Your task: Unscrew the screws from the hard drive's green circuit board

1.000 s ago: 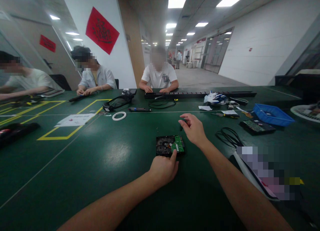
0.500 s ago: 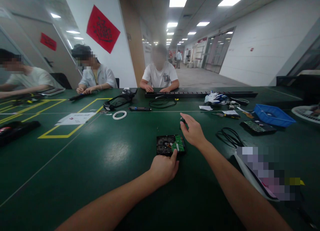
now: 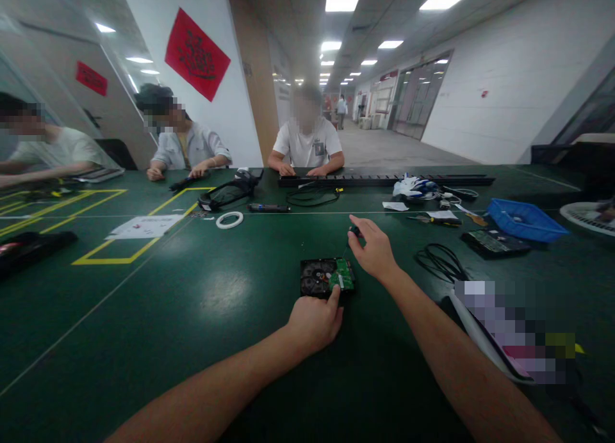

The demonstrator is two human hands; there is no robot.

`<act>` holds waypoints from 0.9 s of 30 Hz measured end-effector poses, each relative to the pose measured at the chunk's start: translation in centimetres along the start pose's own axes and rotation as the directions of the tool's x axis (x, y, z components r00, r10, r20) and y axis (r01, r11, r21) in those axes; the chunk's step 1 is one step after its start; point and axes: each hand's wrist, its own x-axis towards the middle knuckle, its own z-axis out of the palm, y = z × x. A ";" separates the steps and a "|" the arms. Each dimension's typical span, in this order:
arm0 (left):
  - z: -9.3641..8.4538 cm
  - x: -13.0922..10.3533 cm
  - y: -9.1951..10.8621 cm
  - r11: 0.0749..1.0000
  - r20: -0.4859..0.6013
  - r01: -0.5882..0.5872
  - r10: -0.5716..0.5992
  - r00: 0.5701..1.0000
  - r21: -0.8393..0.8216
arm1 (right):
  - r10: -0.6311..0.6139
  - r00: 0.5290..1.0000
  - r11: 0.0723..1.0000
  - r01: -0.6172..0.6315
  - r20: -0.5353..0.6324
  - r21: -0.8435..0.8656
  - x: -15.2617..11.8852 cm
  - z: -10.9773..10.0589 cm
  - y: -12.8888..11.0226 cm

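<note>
A hard drive (image 3: 313,271) lies flat on the green table with its green circuit board (image 3: 342,271) facing up. My left hand (image 3: 314,320) grips its near edge, the index finger resting on the board and the other fingers curled. Just beyond the drive's right end, my right hand (image 3: 373,246) is closed in a pinch on a small screwdriver (image 3: 354,230) with a dark handle. Its thin shaft slants down to the board's far edge; whether the tip sits in a screw is too small to tell.
A second hard drive (image 3: 494,242) lies by a blue tray (image 3: 526,220) on the right. Nearby are a coiled black cable (image 3: 439,262) and a yellow-black screwdriver (image 3: 442,221). A white tape ring (image 3: 229,220) is at left. Several people sit across the table.
The screwdriver has tilted, and its shaft now shows reaching the board. My left hand holds its place. Across the table, a person's hand has moved a dark object rightward.
</note>
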 end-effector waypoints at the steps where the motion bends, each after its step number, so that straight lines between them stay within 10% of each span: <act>1: 0.0 0.0 0.0 1.000 -0.004 0.001 -0.001 1.000 0.001 | -0.018 1.000 1.000 0.018 -0.004 0.003 0.0 0.1 0.1; 27: 0.2 0.0 -0.1 1.000 -0.005 -0.006 0.006 1.000 -0.007 | -0.007 1.000 0.998 0.007 0.016 -0.056 -0.2 0.2 0.8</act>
